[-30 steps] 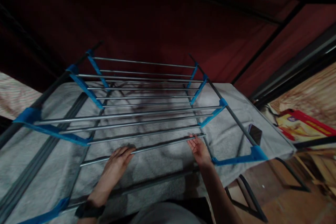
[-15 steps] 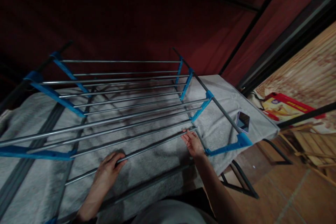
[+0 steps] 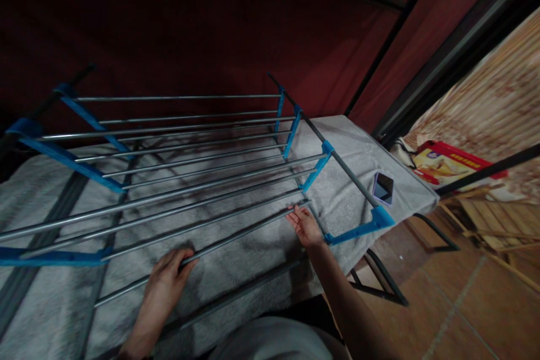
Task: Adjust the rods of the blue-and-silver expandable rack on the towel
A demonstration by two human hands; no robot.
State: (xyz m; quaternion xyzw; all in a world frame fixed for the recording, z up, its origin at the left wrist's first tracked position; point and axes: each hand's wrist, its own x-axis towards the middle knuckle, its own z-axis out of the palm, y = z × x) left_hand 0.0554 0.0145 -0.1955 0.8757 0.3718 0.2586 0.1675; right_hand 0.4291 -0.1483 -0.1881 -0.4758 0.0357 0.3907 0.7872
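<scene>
A loose metal tube (image 3: 240, 234) lies slantwise across the front of a rack frame, gripped at two places. My left hand (image 3: 167, 275) is closed around it left of its middle. Near its right end, my right hand (image 3: 304, 226) pinches it between thumb and fingers. Beyond the tube stands the rack, with grey side poles, several metal rods (image 3: 211, 183) and blue plastic brackets (image 3: 316, 171). The nearest right bracket (image 3: 358, 230) has no rod in it and sits just right of my right hand. A dark pole (image 3: 244, 289) runs along the front, below the tube.
A grey blanket (image 3: 333, 129) covers the surface under the rack. A phone (image 3: 383, 188) lies on it at the right. Past the edge are a red and yellow box (image 3: 455, 163) and a wooden slatted piece (image 3: 498, 219). A dark red wall (image 3: 189, 39) rises behind.
The view has shifted slightly, so the rack and hands appear a little further left. Both hands keep their hold on the tube, which stays in about the same place against the rack.
</scene>
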